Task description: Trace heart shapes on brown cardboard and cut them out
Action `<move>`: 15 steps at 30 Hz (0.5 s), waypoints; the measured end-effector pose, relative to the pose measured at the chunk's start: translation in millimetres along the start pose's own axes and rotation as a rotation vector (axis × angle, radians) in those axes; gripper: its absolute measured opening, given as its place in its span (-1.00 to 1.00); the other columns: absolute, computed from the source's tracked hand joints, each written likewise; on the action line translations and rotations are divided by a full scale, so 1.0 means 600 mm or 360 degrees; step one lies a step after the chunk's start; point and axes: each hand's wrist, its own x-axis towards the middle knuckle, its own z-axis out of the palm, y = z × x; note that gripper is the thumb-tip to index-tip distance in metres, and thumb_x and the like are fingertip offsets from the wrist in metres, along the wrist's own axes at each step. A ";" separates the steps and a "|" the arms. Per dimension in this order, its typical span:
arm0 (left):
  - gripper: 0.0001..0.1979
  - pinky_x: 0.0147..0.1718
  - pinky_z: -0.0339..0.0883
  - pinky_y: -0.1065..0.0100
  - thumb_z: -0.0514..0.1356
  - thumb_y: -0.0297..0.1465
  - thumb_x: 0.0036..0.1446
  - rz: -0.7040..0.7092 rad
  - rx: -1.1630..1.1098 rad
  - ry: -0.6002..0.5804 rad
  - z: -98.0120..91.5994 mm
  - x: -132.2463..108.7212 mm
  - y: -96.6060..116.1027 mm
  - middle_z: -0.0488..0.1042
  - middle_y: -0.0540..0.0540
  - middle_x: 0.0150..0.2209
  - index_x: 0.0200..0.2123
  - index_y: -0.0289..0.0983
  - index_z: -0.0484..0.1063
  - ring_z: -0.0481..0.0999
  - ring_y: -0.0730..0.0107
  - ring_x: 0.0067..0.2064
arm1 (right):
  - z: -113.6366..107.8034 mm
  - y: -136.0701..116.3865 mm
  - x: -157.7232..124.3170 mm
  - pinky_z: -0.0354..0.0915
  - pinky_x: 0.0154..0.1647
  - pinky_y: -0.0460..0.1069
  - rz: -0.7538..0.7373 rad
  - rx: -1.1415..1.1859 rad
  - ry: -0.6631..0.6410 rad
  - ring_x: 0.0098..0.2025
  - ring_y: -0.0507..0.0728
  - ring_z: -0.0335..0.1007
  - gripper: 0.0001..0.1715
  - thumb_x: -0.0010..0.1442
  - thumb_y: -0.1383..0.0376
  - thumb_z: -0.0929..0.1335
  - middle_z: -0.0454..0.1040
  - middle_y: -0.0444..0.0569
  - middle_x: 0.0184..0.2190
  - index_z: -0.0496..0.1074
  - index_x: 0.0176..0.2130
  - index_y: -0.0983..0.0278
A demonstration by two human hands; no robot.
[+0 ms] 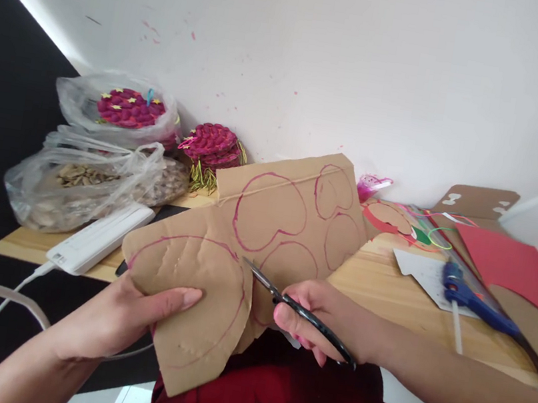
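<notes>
A large piece of brown cardboard (205,219) with several purple-pink rounded heart outlines is held up over my lap and the table edge. My left hand (146,311) grips its lower left part, thumb on top and the fingers hidden underneath. In my right hand (311,322) are black-handled scissors (324,334), pointing left and up. The scissors' tips lie at the cardboard, beside the largest outline at the left. Below the tips, a cut edge runs down along that outline. The blades look nearly closed.
Clear plastic bags (93,189) and a white power strip (102,237) with a cable stand at the left. Dark-pink braided pieces (212,142) lie at the back. To the right are a blue glue gun (477,300), red paper (508,257) and coloured cut-outs (390,219).
</notes>
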 end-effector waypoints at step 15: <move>-0.40 -0.04 0.61 0.18 0.47 -0.22 0.07 -0.0073 0.0033 -0.0099 -0.009 0.002 -0.020 0.64 -0.21 0.07 0.19 -0.16 0.53 0.66 -0.04 0.05 | 0.011 0.021 -0.016 0.17 -0.57 -0.16 -0.0055 0.0147 -0.0069 -0.58 -0.08 0.18 -0.22 0.19 -0.40 0.29 0.32 -0.19 -0.50 0.27 -0.30 0.26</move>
